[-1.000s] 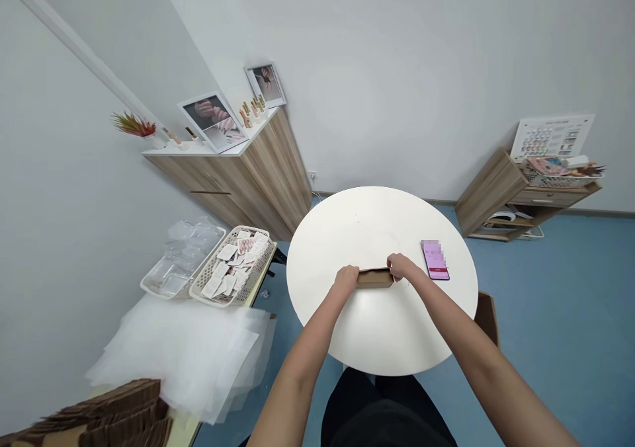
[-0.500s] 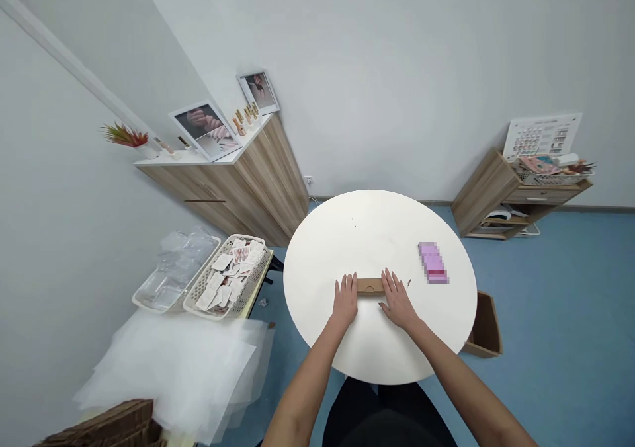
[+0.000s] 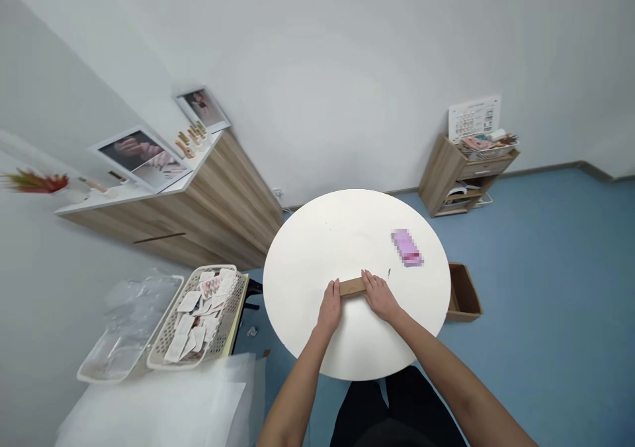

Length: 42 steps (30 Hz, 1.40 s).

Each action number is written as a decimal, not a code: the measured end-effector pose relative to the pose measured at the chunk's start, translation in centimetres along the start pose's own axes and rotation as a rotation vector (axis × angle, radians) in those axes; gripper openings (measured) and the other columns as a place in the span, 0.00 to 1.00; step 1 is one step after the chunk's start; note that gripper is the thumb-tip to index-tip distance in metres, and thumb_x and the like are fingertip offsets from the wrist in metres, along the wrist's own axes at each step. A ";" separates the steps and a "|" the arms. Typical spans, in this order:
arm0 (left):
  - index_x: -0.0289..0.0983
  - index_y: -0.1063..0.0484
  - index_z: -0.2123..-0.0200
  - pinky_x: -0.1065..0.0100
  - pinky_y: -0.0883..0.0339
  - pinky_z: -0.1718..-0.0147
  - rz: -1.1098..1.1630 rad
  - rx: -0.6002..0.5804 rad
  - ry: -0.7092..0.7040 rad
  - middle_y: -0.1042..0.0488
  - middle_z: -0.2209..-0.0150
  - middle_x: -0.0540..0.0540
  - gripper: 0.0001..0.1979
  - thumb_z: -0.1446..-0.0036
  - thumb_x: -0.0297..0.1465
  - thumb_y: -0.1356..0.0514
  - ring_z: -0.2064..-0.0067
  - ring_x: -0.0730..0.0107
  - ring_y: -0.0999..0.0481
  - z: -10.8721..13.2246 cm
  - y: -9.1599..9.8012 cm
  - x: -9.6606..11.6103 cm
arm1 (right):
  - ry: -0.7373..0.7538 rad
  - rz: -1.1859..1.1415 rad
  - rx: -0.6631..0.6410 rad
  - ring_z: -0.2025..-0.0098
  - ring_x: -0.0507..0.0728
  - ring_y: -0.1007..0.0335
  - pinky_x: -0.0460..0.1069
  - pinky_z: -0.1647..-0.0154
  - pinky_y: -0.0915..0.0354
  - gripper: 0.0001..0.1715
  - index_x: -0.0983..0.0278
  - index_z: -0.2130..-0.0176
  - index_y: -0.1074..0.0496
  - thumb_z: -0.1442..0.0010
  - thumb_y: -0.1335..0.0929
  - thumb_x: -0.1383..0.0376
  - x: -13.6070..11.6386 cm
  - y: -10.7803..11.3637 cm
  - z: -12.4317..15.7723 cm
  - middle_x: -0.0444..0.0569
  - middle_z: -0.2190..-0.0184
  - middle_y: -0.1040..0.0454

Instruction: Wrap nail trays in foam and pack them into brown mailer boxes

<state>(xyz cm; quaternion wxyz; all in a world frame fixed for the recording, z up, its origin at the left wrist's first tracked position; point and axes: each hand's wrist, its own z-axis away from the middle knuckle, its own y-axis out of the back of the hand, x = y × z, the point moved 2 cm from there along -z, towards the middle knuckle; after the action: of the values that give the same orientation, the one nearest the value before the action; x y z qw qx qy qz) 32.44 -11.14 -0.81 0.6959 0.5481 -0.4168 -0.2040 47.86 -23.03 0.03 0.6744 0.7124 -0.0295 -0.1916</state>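
A small brown cardboard box (image 3: 352,287), long and narrow, is between my two hands over the round white table (image 3: 317,248). My left hand (image 3: 330,307) grips its left end with the fingers curled round it. At the other end, my right hand (image 3: 380,295) is closed on the box, fingers on top and side. The box tilts slightly, its right end farther from me. Beyond my right hand lies a purple pixelated item (image 3: 407,247), whose kind I cannot make out. A small dark mark (image 3: 389,272) shows near my right fingers.
To the left stand a white basket of small packets (image 3: 153,354), a tray of clear plastic (image 3: 94,373) and white sheets (image 3: 163,407). A wooden cabinet (image 3: 238,196) is behind them. An open cardboard box (image 3: 464,295) sits on the floor at right, with a small shelf unit (image 3: 441,176) farther back.
My fingers have gone from lying flat at the box's ends to curling round it. The box has turned slightly. The whole view has swung to the right.
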 end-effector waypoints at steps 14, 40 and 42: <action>0.47 0.43 0.40 0.65 0.30 0.56 0.049 -0.251 -0.534 0.33 0.48 0.46 0.28 0.41 0.23 0.45 0.53 0.64 0.26 -5.1 2.5 23.3 | -0.250 -0.056 -0.045 0.53 0.62 0.32 0.52 0.55 0.40 0.20 0.64 0.50 0.34 0.43 0.32 0.68 15.5 12.0 15.5 0.54 0.56 0.25; 0.25 0.45 0.36 0.58 0.52 0.33 -0.111 -0.659 -0.290 0.47 0.33 0.31 0.32 0.45 0.22 0.48 0.31 0.56 0.50 -22.0 -53.6 41.0 | -0.876 -0.101 -0.194 0.57 0.58 0.27 0.47 0.64 0.35 0.17 0.62 0.50 0.39 0.39 0.35 0.69 57.6 -22.1 20.8 0.54 0.55 0.31; 0.24 0.47 0.35 0.56 0.53 0.33 -0.148 -0.709 -0.300 0.50 0.32 0.31 0.34 0.46 0.22 0.48 0.31 0.55 0.52 -24.2 -59.0 39.8 | -0.857 -0.098 -0.248 0.56 0.58 0.27 0.48 0.62 0.33 0.17 0.62 0.50 0.37 0.39 0.35 0.69 59.7 -28.1 19.5 0.55 0.53 0.33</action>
<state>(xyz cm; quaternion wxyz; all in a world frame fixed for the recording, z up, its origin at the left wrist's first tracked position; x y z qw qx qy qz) 84.74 -44.92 -42.91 0.7568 0.2665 -0.3768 -0.4629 90.87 -57.02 -41.52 0.6718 0.4832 -0.2493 -0.5030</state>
